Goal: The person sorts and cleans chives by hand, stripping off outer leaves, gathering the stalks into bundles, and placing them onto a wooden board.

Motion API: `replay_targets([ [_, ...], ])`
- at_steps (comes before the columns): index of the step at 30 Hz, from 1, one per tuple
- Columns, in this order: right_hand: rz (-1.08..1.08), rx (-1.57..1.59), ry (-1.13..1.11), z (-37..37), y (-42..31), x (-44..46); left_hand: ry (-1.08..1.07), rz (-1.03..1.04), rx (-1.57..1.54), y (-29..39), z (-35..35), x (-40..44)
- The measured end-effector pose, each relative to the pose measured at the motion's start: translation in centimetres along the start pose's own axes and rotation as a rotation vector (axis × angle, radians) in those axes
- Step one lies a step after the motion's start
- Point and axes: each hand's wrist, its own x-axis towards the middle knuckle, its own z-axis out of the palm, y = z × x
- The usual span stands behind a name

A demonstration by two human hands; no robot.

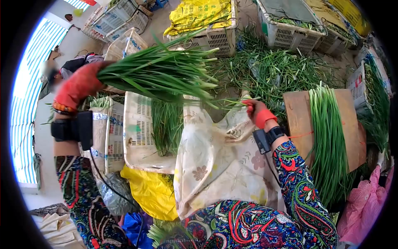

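Observation:
My left hand (81,86), in a red glove, is wrapped round the leafy end of a big bunch of green chives (157,70), held up above a white crate (137,153). The pale stem ends point right. My right hand (256,111), also gloved in red, is closed at the bunch's right side, its fingers on a few thin stalks (232,102). To its right, a second bunch of chives (329,133) lies on a brown board (296,112), white ends away from me. A flowered cloth (219,162) covers my lap.
Loose chives (286,70) are strewn over the floor ahead. Crates stand beyond, one under a yellow sack (203,14), another at the top right (290,39). A yellow bag (151,193) lies near my left. Another person (74,62) is at the far left. Pink checked cloth (362,203) hangs at the right.

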Motion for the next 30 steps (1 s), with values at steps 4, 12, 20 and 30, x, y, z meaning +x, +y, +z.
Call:
replay_targets([
  [4,-0.393,0.361,0.103,-2.7,-5.2,4.5,0.052,-0.217,0.097,5.1,-3.5,0.6],
  [12,0.335,-0.008,-0.432,9.6,6.2,-3.5,0.286,0.014,0.339,5.3,0.2,1.0],
  [20,-0.029,0.163,-0.699,6.7,12.0,-0.1,0.148,0.03,0.841,8.3,19.2,-11.5],
  [30,0.247,0.345,-1.019,7.1,12.4,-4.0,-0.144,-0.165,-0.953,5.1,22.3,-16.5],
])
